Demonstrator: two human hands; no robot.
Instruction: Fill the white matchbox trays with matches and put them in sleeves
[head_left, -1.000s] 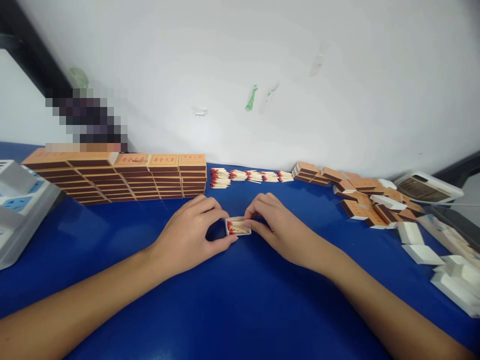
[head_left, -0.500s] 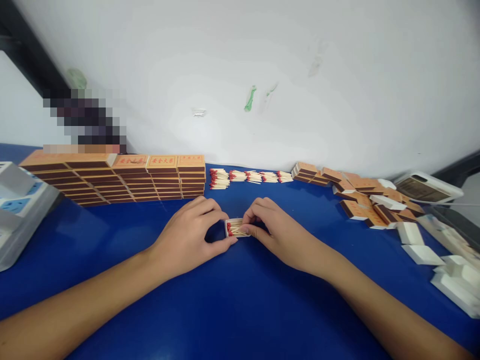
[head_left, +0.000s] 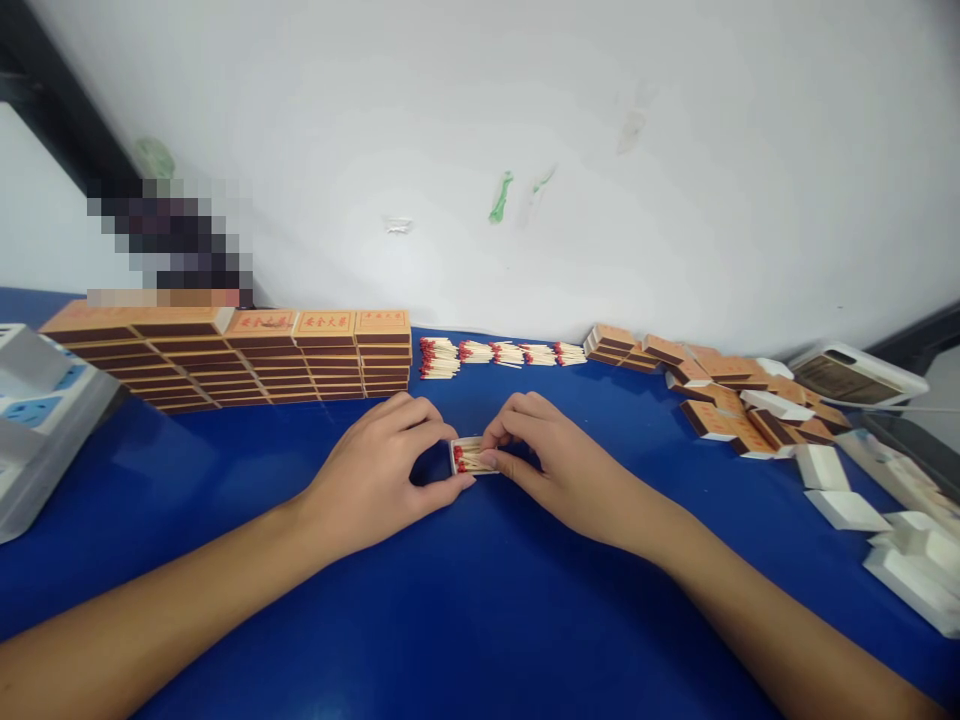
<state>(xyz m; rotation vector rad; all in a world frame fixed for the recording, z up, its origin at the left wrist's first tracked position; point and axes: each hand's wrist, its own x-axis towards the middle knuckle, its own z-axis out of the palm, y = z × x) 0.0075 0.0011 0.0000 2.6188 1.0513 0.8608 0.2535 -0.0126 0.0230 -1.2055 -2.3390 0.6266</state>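
Observation:
A small white matchbox tray point(head_left: 453, 460) rests on the blue table in front of me. Red-tipped matches point(head_left: 469, 457) lie in it, heads toward the left. My left hand point(head_left: 390, 455) grips the tray's left end between thumb and forefinger. Over the tray's right end, my right hand point(head_left: 536, 450) has thumb and fingertips pinched together on the matches, hiding their tail ends. Behind the hands, several bunches of loose matches point(head_left: 506, 354) lie in a row.
Stacked matchboxes point(head_left: 315, 355) form a wall at the left, near a power strip point(head_left: 37, 420). At the right are piled matchbox sleeves point(head_left: 720, 390), white trays point(head_left: 847, 510) and a phone-like white object point(head_left: 859, 375). A white wall point(head_left: 480, 130) rises behind the table.
The right hand's fingertips have shifted very slightly to the left over the matches. The left hand and tray have not visibly moved.

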